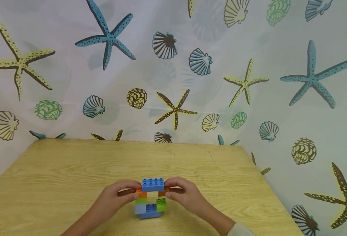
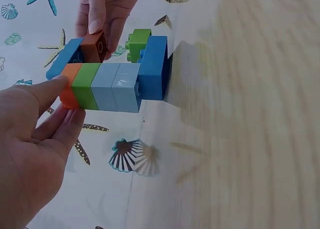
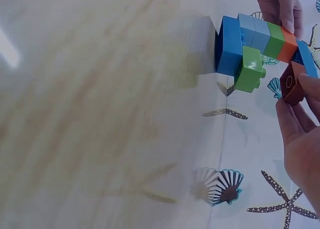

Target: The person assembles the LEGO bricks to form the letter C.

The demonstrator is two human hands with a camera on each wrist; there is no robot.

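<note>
A frame of toy building bricks stands on the table in front of me. Its base is a blue brick (image 3: 229, 46). From the base's left end rise light blue bricks (image 2: 114, 89), a green brick (image 2: 85, 84) and an orange brick (image 2: 70, 91). Another green brick (image 3: 250, 69) sits on the base's right end. A studded blue brick (image 1: 153, 187) spans the top. Under its right end hangs a brown brick (image 3: 293, 86), apart from the green one below. My left hand (image 1: 113, 198) pinches the orange brick, while my right hand (image 1: 186, 196) pinches the brown brick.
The wood-grain table (image 1: 73, 164) extends around the bricks. A pale cloth (image 1: 173, 75) printed with starfish and shells hangs behind the table and along its right side.
</note>
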